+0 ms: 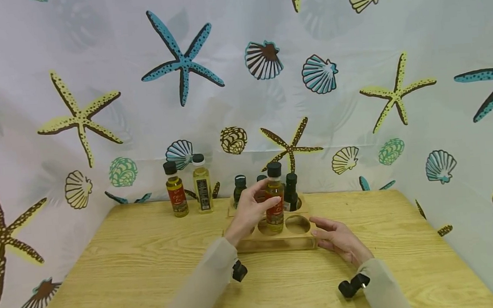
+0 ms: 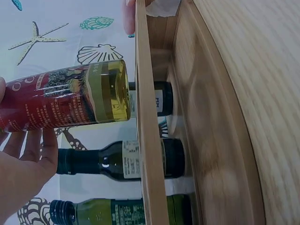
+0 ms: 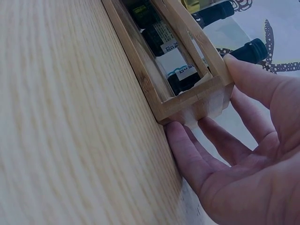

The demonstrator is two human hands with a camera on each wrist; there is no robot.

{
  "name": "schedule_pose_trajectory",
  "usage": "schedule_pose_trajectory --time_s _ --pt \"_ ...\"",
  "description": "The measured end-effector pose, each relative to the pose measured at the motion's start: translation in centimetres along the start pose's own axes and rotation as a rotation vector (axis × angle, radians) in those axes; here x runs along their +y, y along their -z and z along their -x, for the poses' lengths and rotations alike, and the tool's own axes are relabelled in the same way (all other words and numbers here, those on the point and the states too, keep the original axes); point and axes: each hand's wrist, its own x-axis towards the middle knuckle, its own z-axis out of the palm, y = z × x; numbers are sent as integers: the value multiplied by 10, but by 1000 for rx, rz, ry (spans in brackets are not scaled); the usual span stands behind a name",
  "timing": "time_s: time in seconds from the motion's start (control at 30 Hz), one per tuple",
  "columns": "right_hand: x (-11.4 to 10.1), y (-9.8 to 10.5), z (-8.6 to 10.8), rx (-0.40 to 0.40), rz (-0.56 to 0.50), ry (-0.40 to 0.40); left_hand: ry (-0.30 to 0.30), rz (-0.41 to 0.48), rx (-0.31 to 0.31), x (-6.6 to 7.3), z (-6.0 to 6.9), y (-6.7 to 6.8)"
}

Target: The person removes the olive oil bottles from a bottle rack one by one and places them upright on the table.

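- so where's the bottle, exactly?
- the red-labelled bottle [image 1: 275, 214] is right over the middle hole [image 1: 262, 225] in the front row of the wooden rack [image 1: 274, 244]. it's close to upright, cap on top. in the left wrist view its base stops just short of the top board, so it's above the rack, not in it.
- which of your hands has it?
- my left hand [image 1: 252, 206], thumb and fingers gripping it round the label from the left.
- and the other?
- my right hand [image 1: 340, 238] is farther from it, at the rack's right end. thumb and fingertips touch the wood, spread rather than curled round anything. the right front hole [image 1: 297, 224] lies between it and the bottle.
- what's behind?
- dark bottles [image 1: 290, 193] in the rack's back row. off to the left, a second red-labelled bottle [image 1: 177, 197] and a pale yellow bottle [image 1: 203, 188] stand near each other on the surface [image 1: 160, 265].
- and the room?
- wood grain underneath, and a starfish-and-shell cloth [image 1: 209, 118] behind and on both sides.
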Motion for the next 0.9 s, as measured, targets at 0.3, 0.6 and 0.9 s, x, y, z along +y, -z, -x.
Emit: schedule_pose_trajectory --time_s 0.3,0.6,0.9 --pt "1 1 -1 -10 11 6 -7 -7 16 -1 7 24" --pt "2 2 0 -19 18 -6 13 -39 50 -1 16 42" --pt "2 1 0 -7 10 3 -4 -31 106 0 21 61"
